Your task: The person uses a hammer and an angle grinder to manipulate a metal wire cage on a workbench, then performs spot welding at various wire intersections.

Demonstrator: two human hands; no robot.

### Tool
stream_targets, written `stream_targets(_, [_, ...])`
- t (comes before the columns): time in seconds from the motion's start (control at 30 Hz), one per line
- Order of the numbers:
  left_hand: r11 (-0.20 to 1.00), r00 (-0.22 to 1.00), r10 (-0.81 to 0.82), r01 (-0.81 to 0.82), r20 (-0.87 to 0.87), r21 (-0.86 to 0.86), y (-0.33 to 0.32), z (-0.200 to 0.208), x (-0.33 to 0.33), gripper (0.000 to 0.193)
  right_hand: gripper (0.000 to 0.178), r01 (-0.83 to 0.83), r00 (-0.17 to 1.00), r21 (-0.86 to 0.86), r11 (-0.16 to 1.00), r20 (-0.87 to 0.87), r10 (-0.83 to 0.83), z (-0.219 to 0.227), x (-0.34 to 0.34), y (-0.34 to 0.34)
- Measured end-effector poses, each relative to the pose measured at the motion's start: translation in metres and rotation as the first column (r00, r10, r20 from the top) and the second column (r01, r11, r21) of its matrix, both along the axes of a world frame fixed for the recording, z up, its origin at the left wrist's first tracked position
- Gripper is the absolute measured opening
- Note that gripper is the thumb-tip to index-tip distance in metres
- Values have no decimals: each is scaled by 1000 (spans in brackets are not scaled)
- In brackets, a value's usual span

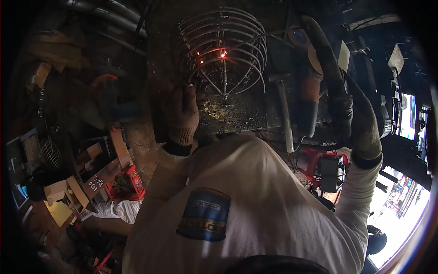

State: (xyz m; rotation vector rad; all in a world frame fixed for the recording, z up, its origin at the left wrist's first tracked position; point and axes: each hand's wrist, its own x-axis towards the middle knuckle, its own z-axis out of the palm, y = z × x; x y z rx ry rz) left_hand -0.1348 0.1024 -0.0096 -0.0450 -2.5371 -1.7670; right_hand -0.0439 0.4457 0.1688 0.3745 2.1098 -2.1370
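Note:
A rounded cage of curved metal rods [223,68] lies on the dark work surface in front of me. Small orange glowing spots show on its left and middle rods. My left hand [183,109], in a knitted glove, is closed at the cage's near left edge, its fingertips on a rod end. A thin rod reaches from the right to the glowing joint. My right hand [344,109], also gloved, is wrapped around a dark welding electrode holder [319,39]; part of its grip is hidden in shadow.
Right of the cage lie a hammer [285,114] and an orange angle grinder [311,89]. A red plastic stool [310,164] stands below them at right. On the left are a red crate [137,178], cardboard boxes [75,194] and a white sack [123,210]. Dark grit covers the near work surface.

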Motion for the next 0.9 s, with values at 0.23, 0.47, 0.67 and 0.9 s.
stream_targets(0.23, [961,997,17,4,-73,275,1,-24,-3,13,60,35,998,64,997,54,-38,8,-12,-16])
stream_targets(0.47, [987,985,57,-31,-162,157,0,-32,-5,10,57,-107,991,121,987,89,97,17,-15,-18])
stream_targets(0.67, [964,996,38,-58,82,259,-1,-27,0,10,54,-117,984,156,981,149,93,29,-16,-23])
stream_targets(0.9, [989,912,44,-98,-408,-112,-4,-31,-1,13,52,-128,989,106,986,84,119,20,-7,-5])
